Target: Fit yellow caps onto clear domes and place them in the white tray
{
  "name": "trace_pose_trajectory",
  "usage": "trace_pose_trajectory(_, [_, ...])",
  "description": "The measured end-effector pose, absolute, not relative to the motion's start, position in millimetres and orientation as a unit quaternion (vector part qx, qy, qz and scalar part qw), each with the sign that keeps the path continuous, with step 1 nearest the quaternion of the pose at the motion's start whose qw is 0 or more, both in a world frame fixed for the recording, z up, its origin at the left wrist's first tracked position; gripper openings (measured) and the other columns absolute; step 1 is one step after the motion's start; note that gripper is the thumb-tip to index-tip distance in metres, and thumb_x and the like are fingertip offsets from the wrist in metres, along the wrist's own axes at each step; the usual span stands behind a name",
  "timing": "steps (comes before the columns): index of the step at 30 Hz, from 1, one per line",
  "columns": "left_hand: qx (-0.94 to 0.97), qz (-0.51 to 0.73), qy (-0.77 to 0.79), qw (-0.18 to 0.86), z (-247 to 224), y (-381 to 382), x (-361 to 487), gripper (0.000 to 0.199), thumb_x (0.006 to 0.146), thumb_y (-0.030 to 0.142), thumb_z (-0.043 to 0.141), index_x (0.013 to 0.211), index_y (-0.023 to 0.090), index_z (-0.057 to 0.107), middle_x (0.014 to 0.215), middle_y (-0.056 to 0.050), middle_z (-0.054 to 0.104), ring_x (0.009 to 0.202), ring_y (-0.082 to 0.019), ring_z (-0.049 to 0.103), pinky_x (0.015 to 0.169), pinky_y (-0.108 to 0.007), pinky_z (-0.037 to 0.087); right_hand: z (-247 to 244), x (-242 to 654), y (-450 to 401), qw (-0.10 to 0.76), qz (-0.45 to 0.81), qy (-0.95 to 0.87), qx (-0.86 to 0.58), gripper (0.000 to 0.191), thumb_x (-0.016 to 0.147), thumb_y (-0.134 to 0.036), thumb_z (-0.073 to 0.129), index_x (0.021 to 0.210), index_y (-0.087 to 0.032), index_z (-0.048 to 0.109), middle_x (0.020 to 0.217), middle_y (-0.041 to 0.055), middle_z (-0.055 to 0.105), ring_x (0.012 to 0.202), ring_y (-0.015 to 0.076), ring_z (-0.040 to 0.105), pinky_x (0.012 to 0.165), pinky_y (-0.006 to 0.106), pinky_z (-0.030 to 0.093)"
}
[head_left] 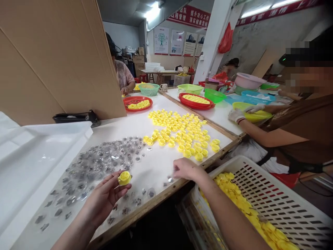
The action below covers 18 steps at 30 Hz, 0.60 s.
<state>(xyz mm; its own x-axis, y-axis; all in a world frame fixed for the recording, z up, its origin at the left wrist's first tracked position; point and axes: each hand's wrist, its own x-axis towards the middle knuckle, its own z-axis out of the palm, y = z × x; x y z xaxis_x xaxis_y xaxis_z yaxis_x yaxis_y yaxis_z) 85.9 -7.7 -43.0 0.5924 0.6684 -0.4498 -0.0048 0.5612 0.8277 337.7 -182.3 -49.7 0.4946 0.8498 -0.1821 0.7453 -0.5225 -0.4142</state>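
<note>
A yellow plastic cap (124, 178) sits at the fingertips of the left hand (105, 198), clamped between thumb and fingers, with the palm turned up over the near end of the white table (161, 170). The right hand (186, 169) hangs just inside the table's wooden rim (153, 201), its fingers gathered together. Whether they hold anything is too small to tell, but a clear plastic piece (170, 179) lies just beside the fingertips. More clear plastic pieces (104, 163) spread over the table under and beyond the left hand, and a loose heap of yellow caps (177, 132) lies farther along the table. Below the table's right edge, a white plastic crate (275, 187) holds many more yellow caps. Past that same edge, a co-worker's gloved hands (236, 115) rest at a yellow bowl (256, 116)
</note>
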Motion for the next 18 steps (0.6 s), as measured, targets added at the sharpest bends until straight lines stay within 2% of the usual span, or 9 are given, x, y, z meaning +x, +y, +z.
trace_pose_trajectory(3, [0.412, 0.211, 0.411, 0.785, -46, -8, 88, 0.024, 0.084, 0.010, 0.055, 0.107, 0.013, 0.058, 0.098, -0.012, 0.068, 0.077, -0.024, 0.071, 0.061, -0.026, 0.061, -57, 316, -161, 0.169, 0.180, -0.484, -0.839, 0.016, 0.063, -0.025, 0.077, 0.077, -0.022, 0.069, 0.071, -0.0009, 0.066, 0.067, 0.0157, 0.059, 0.057, 0.022, 0.039])
trace_pose_trajectory(8, [0.398, 0.211, 0.418, 0.789, -51, 3, 89, 0.031, 0.082, 0.009, 0.056, 0.113, 0.013, 0.056, 0.101, -0.013, 0.069, 0.081, -0.026, 0.070, 0.062, -0.028, 0.061, -67, 289, -134, 0.239, 0.132, -0.489, -0.829, 0.038, 0.057, -0.037, 0.083, 0.091, -0.027, 0.068, 0.066, -0.0051, 0.065, 0.062, 0.0158, 0.059, 0.052, 0.021, 0.041])
trace_pose_trajectory(10, [0.386, 0.221, 0.417, 0.793, -55, 11, 87, 0.030, 0.081, 0.008, 0.055, 0.110, 0.014, 0.057, 0.102, -0.013, 0.069, 0.081, -0.027, 0.070, 0.062, -0.029, 0.061, -65, 298, -136, 0.274, 0.096, -0.465, -0.836, 0.033, 0.067, -0.042, 0.077, 0.096, -0.029, 0.067, 0.071, -0.0053, 0.067, 0.065, 0.0144, 0.060, 0.057, 0.021, 0.044])
trace_pose_trajectory(12, [0.384, 0.224, 0.409, 0.797, -60, 20, 86, 0.030, 0.079, 0.006, 0.055, 0.107, 0.015, 0.059, 0.101, -0.012, 0.070, 0.079, -0.027, 0.070, 0.061, -0.029, 0.061, -59, 326, -149, 0.303, 0.033, -0.406, -0.862, 0.026, 0.084, -0.041, 0.060, 0.105, -0.026, 0.065, 0.093, 0.0000, 0.068, 0.082, 0.0154, 0.062, 0.071, 0.022, 0.047])
trace_pose_trajectory(14, [0.379, 0.227, 0.411, 0.797, -66, 28, 86, 0.033, 0.077, 0.003, 0.054, 0.105, 0.017, 0.061, 0.098, -0.010, 0.071, 0.077, -0.026, 0.071, 0.058, -0.028, 0.061, -51, 370, -171, 0.311, -0.044, -0.317, -0.895, 0.035, 0.096, -0.035, 0.037, 0.121, -0.021, 0.057, 0.122, 0.0096, 0.057, 0.110, 0.0201, 0.052, 0.091, 0.031, 0.042])
trace_pose_trajectory(16, [0.361, 0.240, 0.426, 0.794, -71, 35, 88, 0.034, 0.076, 0.002, 0.052, 0.103, 0.019, 0.063, 0.094, -0.009, 0.073, 0.074, -0.026, 0.071, 0.055, -0.027, 0.060, -46, 422, -198, 0.295, -0.096, -0.230, -0.923, 0.045, 0.097, -0.036, 0.028, 0.132, -0.014, 0.047, 0.138, 0.0160, 0.041, 0.127, 0.0255, 0.035, 0.104, 0.040, 0.029])
trace_pose_trajectory(18, [0.327, 0.258, 0.449, 0.791, -71, 38, 92, 0.034, 0.075, 0.002, 0.051, 0.100, 0.020, 0.065, 0.090, -0.009, 0.073, 0.069, -0.026, 0.070, 0.051, -0.026, 0.059, -47, 470, -223, 0.266, -0.108, -0.165, -0.943, 0.050, 0.096, -0.036, 0.028, 0.136, -0.010, 0.042, 0.143, 0.0193, 0.032, 0.134, 0.0299, 0.024, 0.108, 0.047, 0.020])
